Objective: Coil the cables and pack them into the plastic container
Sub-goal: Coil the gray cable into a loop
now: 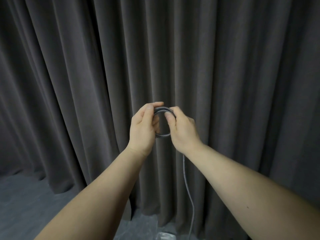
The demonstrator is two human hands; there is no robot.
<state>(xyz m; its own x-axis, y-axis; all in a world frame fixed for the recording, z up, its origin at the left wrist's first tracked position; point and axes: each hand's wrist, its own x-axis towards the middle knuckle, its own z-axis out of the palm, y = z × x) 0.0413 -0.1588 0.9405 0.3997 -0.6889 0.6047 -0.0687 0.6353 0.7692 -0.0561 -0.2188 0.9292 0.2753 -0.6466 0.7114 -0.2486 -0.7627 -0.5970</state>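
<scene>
A grey braided cable [163, 135] is wound into a small round coil held up in front of a curtain. My left hand [142, 129] grips the coil's left side, thumb over the top strands. My right hand [182, 129] pinches the coil's upper right side with thumb and fingers. The loose tail of the cable [187, 189] hangs down from under my right wrist toward the bottom edge of the view. A bit of clear plastic [166, 236], perhaps the container, shows at the bottom edge; most of it is out of view.
A dark grey pleated curtain [86, 84] fills the background. A grey floor [26, 205] lies at the lower left. Both forearms reach in from the bottom of the view.
</scene>
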